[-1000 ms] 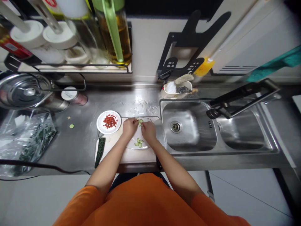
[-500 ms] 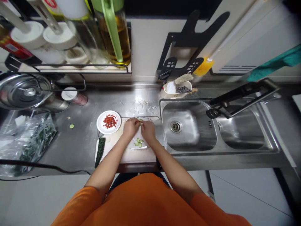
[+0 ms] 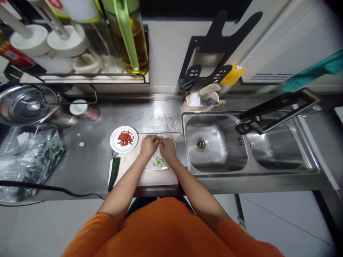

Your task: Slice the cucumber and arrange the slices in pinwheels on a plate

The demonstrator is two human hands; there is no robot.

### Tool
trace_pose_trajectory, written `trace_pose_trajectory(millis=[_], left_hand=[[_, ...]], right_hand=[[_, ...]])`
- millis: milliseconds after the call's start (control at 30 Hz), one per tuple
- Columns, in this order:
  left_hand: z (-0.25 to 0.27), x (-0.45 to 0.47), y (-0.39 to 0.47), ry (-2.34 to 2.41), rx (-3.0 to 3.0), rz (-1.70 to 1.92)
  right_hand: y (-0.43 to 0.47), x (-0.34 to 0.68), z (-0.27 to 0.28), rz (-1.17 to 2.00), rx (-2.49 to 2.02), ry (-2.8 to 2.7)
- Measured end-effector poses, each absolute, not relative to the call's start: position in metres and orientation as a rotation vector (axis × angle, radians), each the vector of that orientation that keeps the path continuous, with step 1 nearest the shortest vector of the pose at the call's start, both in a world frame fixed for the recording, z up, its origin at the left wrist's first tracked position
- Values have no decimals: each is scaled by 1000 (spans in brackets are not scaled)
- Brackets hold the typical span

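My left hand (image 3: pixel 150 145) and my right hand (image 3: pixel 167 147) meet over the far part of a clear glass plate (image 3: pixel 150 165). Fingertips of both are pinched close together; what they hold, if anything, is too small and covered to make out. A bit of green cucumber (image 3: pixel 160 136) shows just beyond the fingers. Nearer me on the plate, several cucumber slices (image 3: pixel 158 162) lie in a pinwheel. The plate rests on a white cutting board (image 3: pixel 158 178). On the board's left edge lies a dark green piece of cucumber (image 3: pixel 114 173).
A white dish (image 3: pixel 113 140) of red goji berries stands at the board's far left corner. Right of the board is a double sink (image 3: pixel 217 142) with a black faucet (image 3: pixel 270 109). Leftward are a plastic bag (image 3: pixel 34 160), a lidded jar (image 3: pixel 85 110) and a steel pot (image 3: pixel 64 116).
My fingers shift very slightly at the far side of the plate. The pinwheel of slices and everything around it stay put.
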State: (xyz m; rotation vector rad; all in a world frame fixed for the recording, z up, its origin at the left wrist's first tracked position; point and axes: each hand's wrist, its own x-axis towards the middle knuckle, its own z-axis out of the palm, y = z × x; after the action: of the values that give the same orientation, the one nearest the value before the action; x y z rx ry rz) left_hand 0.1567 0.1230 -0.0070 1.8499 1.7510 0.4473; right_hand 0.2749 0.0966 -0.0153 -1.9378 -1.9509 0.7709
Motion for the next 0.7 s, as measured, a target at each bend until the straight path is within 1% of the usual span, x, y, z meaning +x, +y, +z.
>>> trace_pose_trajectory(millis=[500, 700], left_hand=[[-13, 148, 117, 1817, 1751, 532], [-6, 147, 114, 1833, 1728, 543]], right_hand=[[96, 277, -15, 742, -1925, -1934], [96, 277, -13, 733, -1912, -1945]])
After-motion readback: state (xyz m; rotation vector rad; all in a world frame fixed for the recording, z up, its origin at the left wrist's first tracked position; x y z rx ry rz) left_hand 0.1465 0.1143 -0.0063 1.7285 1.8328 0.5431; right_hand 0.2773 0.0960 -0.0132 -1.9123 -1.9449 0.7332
